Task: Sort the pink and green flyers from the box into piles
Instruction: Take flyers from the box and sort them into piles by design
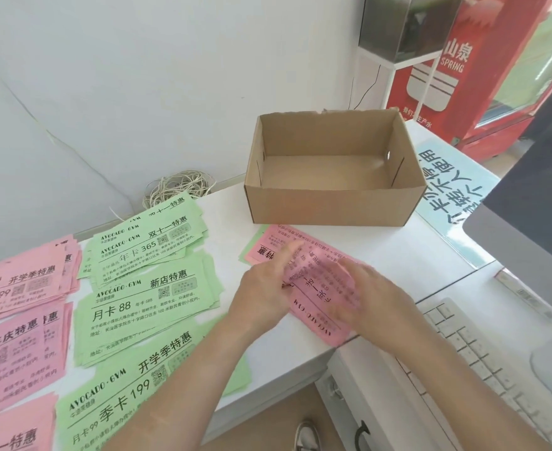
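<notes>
Left grip (261, 288) released: index finger straight, pressing down on the unsorted pink flyers (313, 275), no pinch visible. Right grip (370, 301) is motion-blurred, but the fingers read as spread flat on the same sheets, so also released, holding nothing.

Box (333, 203) looks empty. The last flyers sit on the bench (229, 206) just in front of the box's front wall, under both hands. Green sliver (257, 234) pokes out beneath them at the end nearest the box, so likely at least one green sheet under the pink.

Key geometry: the leftover flyers' long axis runs diagonally, from the box's front-left corner back toward the person and off toward the keyboard (496, 353). Sorted piles are all left of the box: green piles (151, 255) near it, pink piles (17, 288) beyond the green, well apart from the box.

Judgement: nearly done, last few sheets. Left grip is the nearer one to both piles, so it should carry. A pink sheet has to cross over the green piles to land. Right grip is better used pinning the rest so the top sheet peels off alone. Risk: thin paper, two sheets lifting together.
</notes>
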Demonstrator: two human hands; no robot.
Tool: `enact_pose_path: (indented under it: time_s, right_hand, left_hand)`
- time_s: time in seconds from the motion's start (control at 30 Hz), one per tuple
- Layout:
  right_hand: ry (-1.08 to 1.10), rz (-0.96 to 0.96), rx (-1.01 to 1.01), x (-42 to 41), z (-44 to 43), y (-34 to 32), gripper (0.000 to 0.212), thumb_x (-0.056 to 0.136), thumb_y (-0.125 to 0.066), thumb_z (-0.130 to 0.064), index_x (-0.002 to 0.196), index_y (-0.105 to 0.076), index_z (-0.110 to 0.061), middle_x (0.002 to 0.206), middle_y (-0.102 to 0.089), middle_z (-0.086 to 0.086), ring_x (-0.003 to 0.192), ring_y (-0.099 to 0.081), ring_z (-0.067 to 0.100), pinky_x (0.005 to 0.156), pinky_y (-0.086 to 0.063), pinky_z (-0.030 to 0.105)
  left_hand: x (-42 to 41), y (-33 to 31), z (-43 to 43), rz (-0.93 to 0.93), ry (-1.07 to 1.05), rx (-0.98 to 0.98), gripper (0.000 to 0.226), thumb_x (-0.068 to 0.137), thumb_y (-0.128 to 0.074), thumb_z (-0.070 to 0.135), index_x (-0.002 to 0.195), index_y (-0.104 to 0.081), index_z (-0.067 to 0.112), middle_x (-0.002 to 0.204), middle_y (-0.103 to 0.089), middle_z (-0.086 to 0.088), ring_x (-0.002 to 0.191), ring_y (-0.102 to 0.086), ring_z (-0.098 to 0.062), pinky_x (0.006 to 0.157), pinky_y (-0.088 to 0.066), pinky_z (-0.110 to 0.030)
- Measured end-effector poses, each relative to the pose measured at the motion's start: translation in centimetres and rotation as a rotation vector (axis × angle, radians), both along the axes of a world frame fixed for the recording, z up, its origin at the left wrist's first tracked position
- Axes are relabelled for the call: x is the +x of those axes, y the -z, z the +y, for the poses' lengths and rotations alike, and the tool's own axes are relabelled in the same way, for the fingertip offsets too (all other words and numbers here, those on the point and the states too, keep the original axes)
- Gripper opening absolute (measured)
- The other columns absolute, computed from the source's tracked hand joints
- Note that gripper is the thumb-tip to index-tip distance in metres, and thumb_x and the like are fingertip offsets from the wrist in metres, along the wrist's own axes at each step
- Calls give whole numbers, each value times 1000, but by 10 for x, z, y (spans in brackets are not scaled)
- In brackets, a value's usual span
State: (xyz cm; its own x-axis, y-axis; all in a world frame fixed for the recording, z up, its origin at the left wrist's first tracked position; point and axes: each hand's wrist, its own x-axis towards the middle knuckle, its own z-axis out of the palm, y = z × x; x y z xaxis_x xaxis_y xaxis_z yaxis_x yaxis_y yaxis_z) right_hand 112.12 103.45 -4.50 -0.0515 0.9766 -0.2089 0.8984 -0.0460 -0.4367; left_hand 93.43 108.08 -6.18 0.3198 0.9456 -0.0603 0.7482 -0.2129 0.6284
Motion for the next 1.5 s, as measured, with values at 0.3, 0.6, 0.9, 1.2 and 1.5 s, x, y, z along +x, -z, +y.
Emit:
enact_pose_path:
  time_s: [0.3,0.6,0.9,1.2,1.5]
  right_hand:
    - [482,1088,116,2,12,-30,38,85,-66,1,115,-57,-21,88,-76,-1,83,-72,13,69,-58,28]
    - [692,935,63,35,2,-1,29,83,-73,-15,108,-60,-20,90,-72,6,80,-69,22,66,-54,32]
    - [439,429,29,51,14,7,35,82,-70,-11,105,-58,-34,84,-69,-11,77,-66,8,64,-46,27]
    - [476,296,96,55,5,9,30,85,-65,-8,109,-59,-26,78,-66,-8,78,-61,8,64,-45,27]
    - [488,363,59,61,8,14,21,82,-65,-7,78,-69,-27,79,-68,-12,71,-68,16,61,-50,28]
  left_hand:
    - [4,-56,16,-560,-246,-234,75,70,-81,36,134,-41,35,116,-60,9,97,-64,-7,84,-53,-32]
    - [-15,-33,16,-101,-198,-335,15,74,-79,15,71,-73,28,69,-73,10,70,-70,-7,77,-57,-31]
    - [-9,-17,38,-52,-262,-307,32,66,-84,12,88,-65,24,85,-71,8,81,-68,-14,81,-54,-35]
    - [-18,4,38,-207,-363,-299,27,78,-75,8,81,-57,28,95,-70,1,80,-68,-15,80,-55,-34]
    - [-20,4,29,-398,-339,-313,24,79,-75,6,89,-66,27,90,-73,10,83,-70,-9,87,-54,-34]
